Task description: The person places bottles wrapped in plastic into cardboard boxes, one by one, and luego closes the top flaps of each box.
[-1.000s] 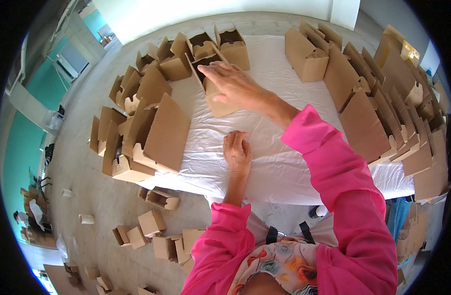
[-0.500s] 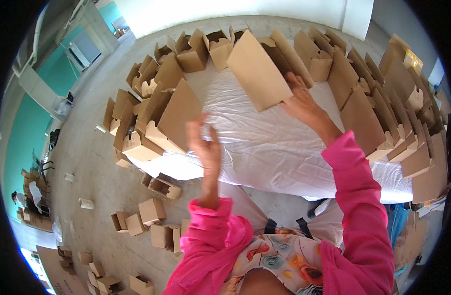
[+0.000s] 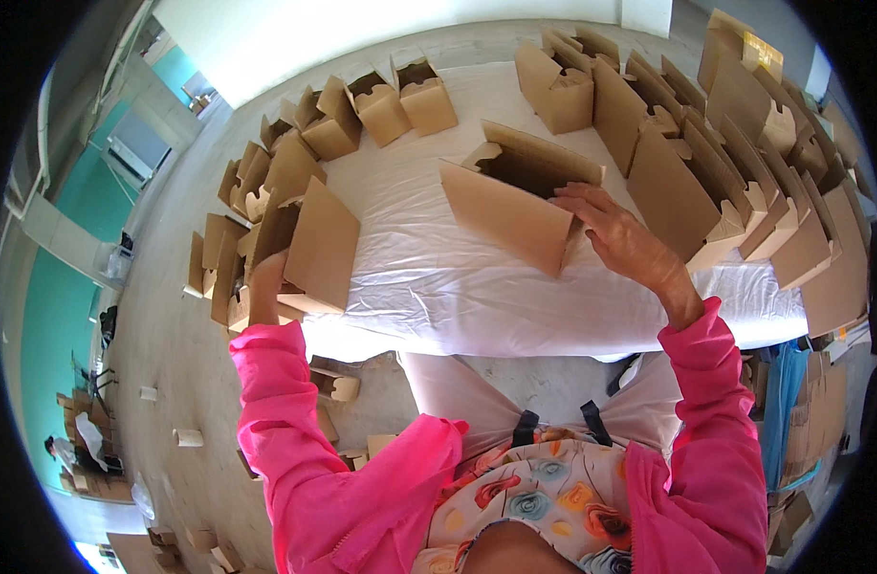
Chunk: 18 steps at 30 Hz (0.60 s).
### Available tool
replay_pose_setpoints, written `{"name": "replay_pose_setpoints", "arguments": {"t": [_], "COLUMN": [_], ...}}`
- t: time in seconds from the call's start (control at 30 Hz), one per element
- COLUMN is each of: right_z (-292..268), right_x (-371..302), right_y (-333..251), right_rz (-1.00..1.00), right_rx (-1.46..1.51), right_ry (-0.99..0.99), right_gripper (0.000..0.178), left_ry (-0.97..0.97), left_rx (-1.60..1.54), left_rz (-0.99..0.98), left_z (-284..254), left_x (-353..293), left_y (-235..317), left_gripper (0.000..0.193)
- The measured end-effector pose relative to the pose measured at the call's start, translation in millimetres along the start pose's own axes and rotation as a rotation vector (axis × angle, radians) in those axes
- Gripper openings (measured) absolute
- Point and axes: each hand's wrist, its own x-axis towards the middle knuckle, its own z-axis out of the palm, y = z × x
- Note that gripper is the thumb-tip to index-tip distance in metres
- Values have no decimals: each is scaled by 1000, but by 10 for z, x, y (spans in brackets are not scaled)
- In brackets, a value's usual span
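My right hand [image 3: 618,232] grips the right end of an opened brown cardboard box [image 3: 511,204], held above the white-covered table [image 3: 438,287] with its open top facing away from me. My left hand [image 3: 266,283] reaches out to the left edge of the table and rests against a stack of flat brown cardboard blanks [image 3: 316,251]; whether its fingers grasp one is hidden by the cardboard. Both arms wear bright pink sleeves.
Folded brown boxes [image 3: 400,96] line the table's far edge, and more stand packed along the right side [image 3: 725,172]. Flat blanks lean at the left [image 3: 238,239]. Small cardboard pieces [image 3: 335,385] lie on the concrete floor below the table.
The box in my right hand has opened up and come nearer over the table's middle. My left hand swung from mid-air in front of me down to the cardboard stack at the left.
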Motion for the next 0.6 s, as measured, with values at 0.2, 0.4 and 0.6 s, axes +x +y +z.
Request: {"name": "replay_pose_setpoints", "arguments": {"t": [0.2, 0.4, 0.6], "right_z": [-148, 239, 1010], "right_x": [32, 115, 536], "right_y": [-383, -810, -1426], "right_rz": [28, -295, -366], "right_rx": [132, 240, 365], "right_ry": [286, 292, 22], "right_gripper": [52, 48, 56], "left_ry": [306, 260, 88], "left_rx": [-299, -365, -384], "left_rz": [-10, 42, 161], "left_z": [-26, -23, 161], "left_x": [188, 185, 147], "left_y": [-684, -685, -434], "left_gripper": [24, 26, 28]}}
